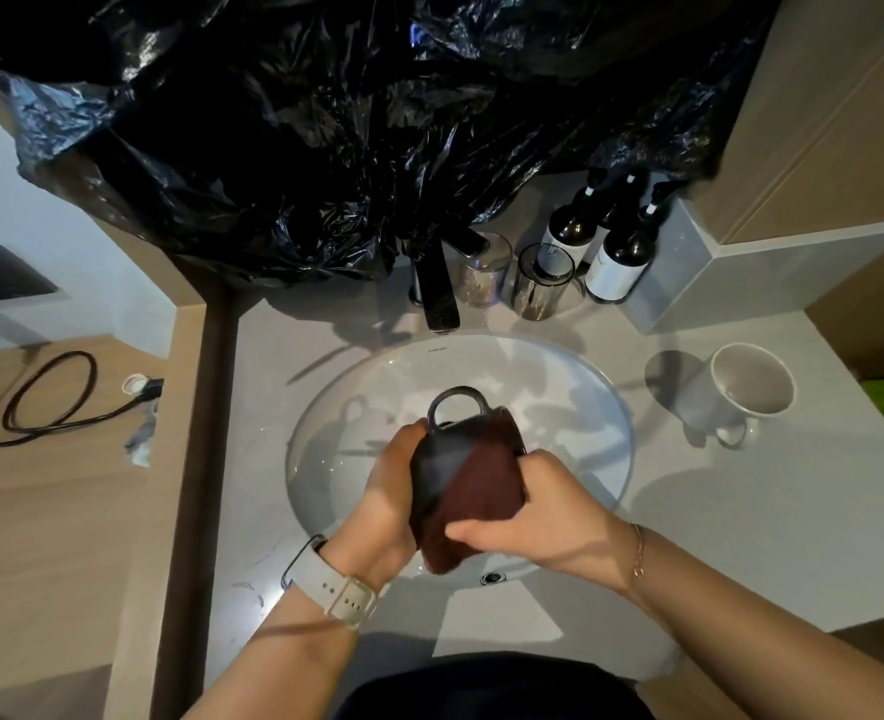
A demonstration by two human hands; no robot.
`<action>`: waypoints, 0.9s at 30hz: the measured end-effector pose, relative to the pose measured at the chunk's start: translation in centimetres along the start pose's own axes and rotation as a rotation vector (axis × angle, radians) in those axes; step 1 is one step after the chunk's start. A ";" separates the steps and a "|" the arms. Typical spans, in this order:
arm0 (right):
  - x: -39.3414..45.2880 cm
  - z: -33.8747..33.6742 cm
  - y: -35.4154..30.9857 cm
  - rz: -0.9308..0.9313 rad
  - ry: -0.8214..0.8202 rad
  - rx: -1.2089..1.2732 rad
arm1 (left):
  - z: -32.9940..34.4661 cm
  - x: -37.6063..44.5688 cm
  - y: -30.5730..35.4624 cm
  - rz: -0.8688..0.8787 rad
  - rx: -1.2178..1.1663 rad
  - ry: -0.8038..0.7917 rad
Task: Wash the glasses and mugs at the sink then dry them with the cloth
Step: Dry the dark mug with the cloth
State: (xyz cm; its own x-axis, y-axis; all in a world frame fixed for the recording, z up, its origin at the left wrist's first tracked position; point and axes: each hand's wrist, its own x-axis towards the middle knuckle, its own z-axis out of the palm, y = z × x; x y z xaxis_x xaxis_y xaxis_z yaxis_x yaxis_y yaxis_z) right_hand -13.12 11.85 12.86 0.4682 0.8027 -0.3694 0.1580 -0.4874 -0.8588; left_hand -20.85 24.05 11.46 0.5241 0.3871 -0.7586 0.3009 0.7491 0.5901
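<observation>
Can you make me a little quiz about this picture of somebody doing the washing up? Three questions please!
1. True or false: the white mug is inside the sink.
2. What does the right hand press against the dark mug?
A. a sponge
B. a brown cloth
C. a bottle
3. Fill in: the dark mug's handle points ____ the tap.

Key:
1. False, it stands on the counter to the right.
2. B
3. towards
</observation>
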 end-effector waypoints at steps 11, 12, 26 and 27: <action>0.4 -2.1 -1.1 0.251 -0.001 0.611 | 0.4 -0.7 -2.8 0.701 0.421 0.107; 0.7 -2.4 -1.6 0.293 -0.057 0.637 | -0.1 -0.4 -3.2 0.774 0.473 0.115; -0.1 -1.1 -0.4 -0.119 -0.106 -0.283 | -0.7 0.2 0.4 -0.213 0.022 -0.088; -0.2 -1.2 -0.2 -0.201 -0.121 -0.443 | -0.9 0.3 0.5 -0.269 0.022 -0.115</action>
State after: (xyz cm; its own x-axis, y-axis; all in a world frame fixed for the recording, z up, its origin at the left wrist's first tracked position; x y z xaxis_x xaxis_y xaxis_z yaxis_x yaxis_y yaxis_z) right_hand -12.21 11.43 13.50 0.2906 0.9171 -0.2729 0.6007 -0.3969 -0.6940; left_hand -21.23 24.97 11.29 0.5098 0.1121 -0.8530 0.4575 0.8043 0.3791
